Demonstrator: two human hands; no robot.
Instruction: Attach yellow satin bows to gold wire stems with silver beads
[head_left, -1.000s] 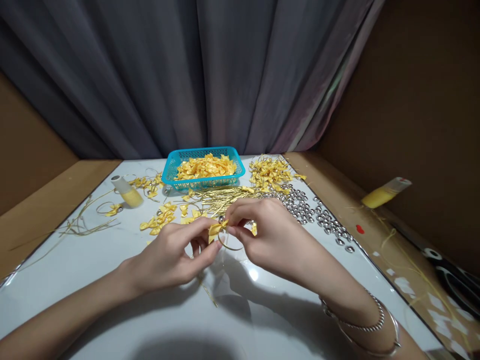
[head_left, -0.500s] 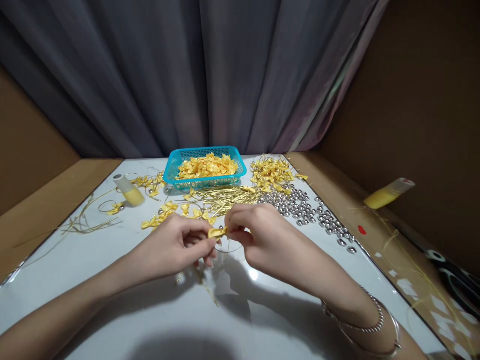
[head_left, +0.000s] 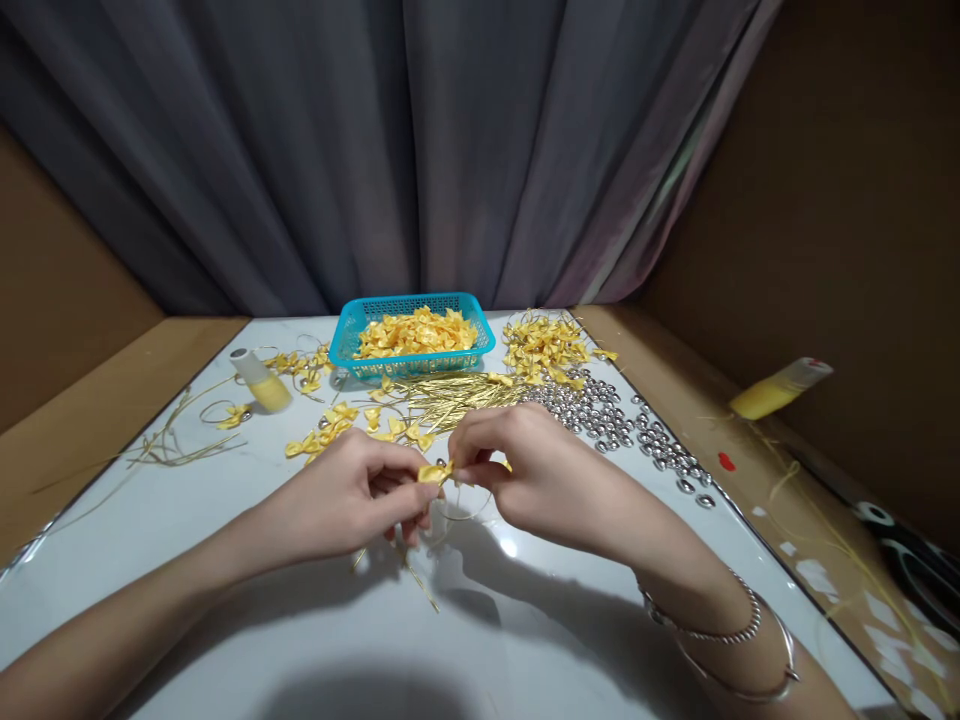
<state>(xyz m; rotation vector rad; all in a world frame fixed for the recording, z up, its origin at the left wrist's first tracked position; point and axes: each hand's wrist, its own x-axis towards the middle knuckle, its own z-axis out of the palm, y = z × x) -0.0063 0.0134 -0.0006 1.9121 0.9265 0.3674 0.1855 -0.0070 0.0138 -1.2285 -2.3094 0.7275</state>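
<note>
Between my hands, above the white table, is a small yellow ribbon bow (head_left: 433, 474). My left hand (head_left: 379, 492) pinches its left end between thumb and index finger. At its right side the thumb and index fingertips of my right hand (head_left: 501, 462) are closed on the bow, which they partly cover. A thin loop of cord (head_left: 469, 517) hangs under the right fingers. Gold cord ends (head_left: 421, 585) stick out below my left hand. A small dark shiny piece shows just above the bow, too small to make out.
Behind the hands stands a blue basket (head_left: 412, 365) of yellow bows. Gold cords (head_left: 457, 400) lie before it, with silver rings (head_left: 600, 415) and a pile of corded bows (head_left: 544, 345) rightward. A glue bottle (head_left: 262, 382) stands left; another bottle (head_left: 780, 388) and scissors (head_left: 911, 560) lie right.
The bow has turned slightly between my fingers and shows more of its face. The cord loop below hangs a little lower. Both hands have stayed nearly in place.
</note>
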